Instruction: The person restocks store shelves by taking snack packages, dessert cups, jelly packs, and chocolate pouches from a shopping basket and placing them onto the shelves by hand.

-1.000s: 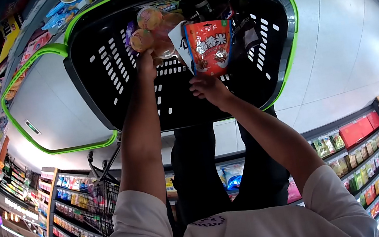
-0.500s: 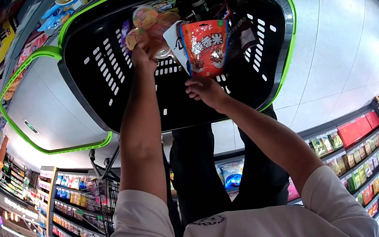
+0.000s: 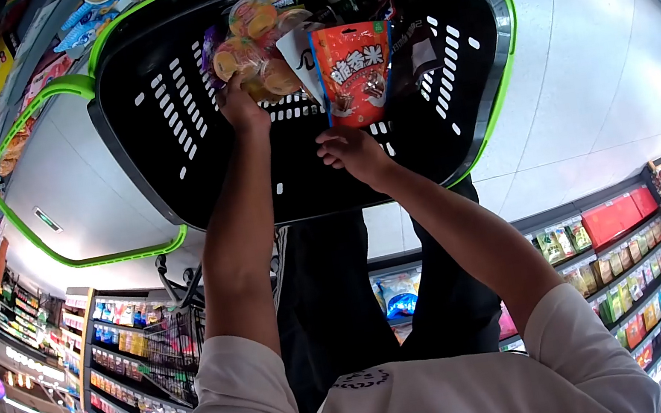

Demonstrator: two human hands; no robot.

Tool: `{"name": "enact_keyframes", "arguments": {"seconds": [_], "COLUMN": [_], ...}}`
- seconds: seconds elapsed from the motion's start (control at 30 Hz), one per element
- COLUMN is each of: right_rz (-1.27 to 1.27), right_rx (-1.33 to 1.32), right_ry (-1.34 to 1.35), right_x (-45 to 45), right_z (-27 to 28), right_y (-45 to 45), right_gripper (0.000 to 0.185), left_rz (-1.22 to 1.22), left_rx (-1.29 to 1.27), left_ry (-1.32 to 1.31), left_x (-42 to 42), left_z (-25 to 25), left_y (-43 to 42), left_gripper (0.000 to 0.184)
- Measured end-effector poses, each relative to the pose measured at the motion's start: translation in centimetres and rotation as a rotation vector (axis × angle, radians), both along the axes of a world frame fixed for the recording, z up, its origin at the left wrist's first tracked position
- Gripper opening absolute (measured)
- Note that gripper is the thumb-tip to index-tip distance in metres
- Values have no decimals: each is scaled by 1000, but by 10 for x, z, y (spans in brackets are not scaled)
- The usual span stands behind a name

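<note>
Well, in the head view, the left hand has its fingers against the near side of the clear-wrapped bundle of round orange items, toward the far-left corner of the black basket; whether they are clamped, I can't tell. The right hand, half curled with fingers slightly apart, is just beside the red pouch's near edge. A white packet lies between bundle and pouch.

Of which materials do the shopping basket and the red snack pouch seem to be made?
Basket: probably rigid plastic, black and fairly smooth, judging by its molded-looking slots.

Red snack pouch: likely plastic film or foil laminate, glossy; bright highlights and flat, sealed-looking edges suggest this.
</note>
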State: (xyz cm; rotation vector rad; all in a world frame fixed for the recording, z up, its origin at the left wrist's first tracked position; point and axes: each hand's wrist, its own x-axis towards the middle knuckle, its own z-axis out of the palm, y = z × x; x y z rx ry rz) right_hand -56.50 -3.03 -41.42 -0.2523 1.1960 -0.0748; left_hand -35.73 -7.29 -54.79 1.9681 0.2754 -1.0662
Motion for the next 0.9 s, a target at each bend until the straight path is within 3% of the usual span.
{"name": "enact_keyframes", "arguments": {"seconds": [0.07,0.23,0.3,0.33,0.4,0.53,0.67,0.7,0.77,0.8,0.9], "right_rz": [4,39,54,52,57,38,-51,-32,-35,-28,0], "right_rx": [8,7,-4,-3,9,-7,-15,-18,-37,-45,-54], "right_ry": [1,-8,-21,-22,-2,7,11,17,10,7,-5], "right_x": [0,-3,-2,-1,0,2,2,2,-1,-4,-17], "right_z": [2,0,-1,-2,-1,3,15,19,32,40,67], "right_y": [-1,-2,-2,-2,-2,-2,4,5,5,4,3], "right_gripper": [30,30,30,30,30,30,23,23,23,23,27], "left_rz": [-39,26,-322,-324,-699,-847,-871,-862,-937,-967,-1016], "left_rx": [-248,-108,-118,-117,20,155,172,63,153,71,127], "left_ry": [73,296,319,319,396,385,370,414,188,134,-97], "left_x": [5,14,22,22,22,24,9,12,-1,-7,-41], "left_z": [-8,24,26,28,33,48,62,50,57,60,117], "left_y": [7,-28,-36,-41,-49,-62,-54,-43,-35,-30,-31], "left_gripper": [33,39,42,42,44,41,44,45,49,58,66]}}
